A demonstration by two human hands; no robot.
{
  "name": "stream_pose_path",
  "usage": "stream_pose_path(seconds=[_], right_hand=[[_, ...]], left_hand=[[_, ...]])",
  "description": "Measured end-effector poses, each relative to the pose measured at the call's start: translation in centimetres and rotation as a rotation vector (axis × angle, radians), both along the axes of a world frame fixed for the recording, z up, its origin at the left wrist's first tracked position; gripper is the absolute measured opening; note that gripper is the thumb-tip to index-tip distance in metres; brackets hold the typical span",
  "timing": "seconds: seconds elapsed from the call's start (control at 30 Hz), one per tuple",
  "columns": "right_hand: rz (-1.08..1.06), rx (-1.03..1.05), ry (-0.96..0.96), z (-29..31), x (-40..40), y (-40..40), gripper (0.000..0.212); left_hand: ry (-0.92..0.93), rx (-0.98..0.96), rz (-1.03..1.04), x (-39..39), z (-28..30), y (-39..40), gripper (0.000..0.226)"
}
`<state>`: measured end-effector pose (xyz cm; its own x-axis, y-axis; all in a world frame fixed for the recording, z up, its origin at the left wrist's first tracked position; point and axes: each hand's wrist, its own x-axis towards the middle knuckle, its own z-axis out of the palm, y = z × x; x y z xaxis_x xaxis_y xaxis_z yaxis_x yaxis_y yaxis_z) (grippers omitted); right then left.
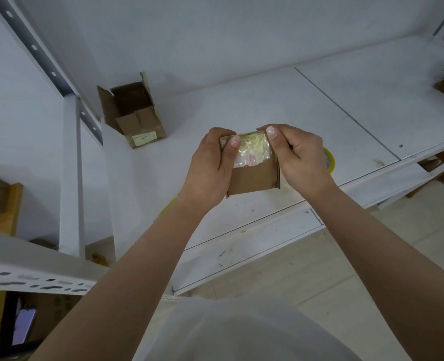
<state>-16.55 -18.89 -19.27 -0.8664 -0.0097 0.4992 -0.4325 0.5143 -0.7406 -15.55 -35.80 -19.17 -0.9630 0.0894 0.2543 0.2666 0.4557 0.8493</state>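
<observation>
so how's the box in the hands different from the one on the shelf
The held box is closed and taped; the shelf box has its flaps open. The left hand and right hand grip the held box above the shelf; the shelf box stands on it untouched. The shelf box bears a pale label; the held box shows none. Both are brown cardboard.

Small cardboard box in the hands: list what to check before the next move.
1. Left hand grips the small box: ok.
2. Right hand grips its other side: ok.
3. Tape covers the top, thumbs at its edges: ok.
4. Tape lies smooth: not ok, looks wrinkled.
5. Tape roll close by on the shelf, half hidden behind the right hand: ok.
6. Tape cut free from the roll: cannot tell.
</observation>
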Motion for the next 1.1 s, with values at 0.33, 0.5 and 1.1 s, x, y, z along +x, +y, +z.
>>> stream_pose_path(seconds=[0.33, 0.5, 1.1], right_hand=[[0.152, -0.021, 0.006, -1.4, 0.3, -0.2, 0.023], [0.180, 0.102, 0.052, -1.8, 0.1, 0.3, 0.026], [0.204, 0.314, -0.084, -5.3, 1.7, -0.4, 0.038]], left_hand=[[0.055, 0.208, -0.049, 0.3, -0.2, -0.6, 0.022], [0.093, 0.248, 0.016, 0.6, -1.5, -0.4, 0.020], [0.249, -0.020, -0.155, 0.4, -6.8, -2.8, 0.018]])
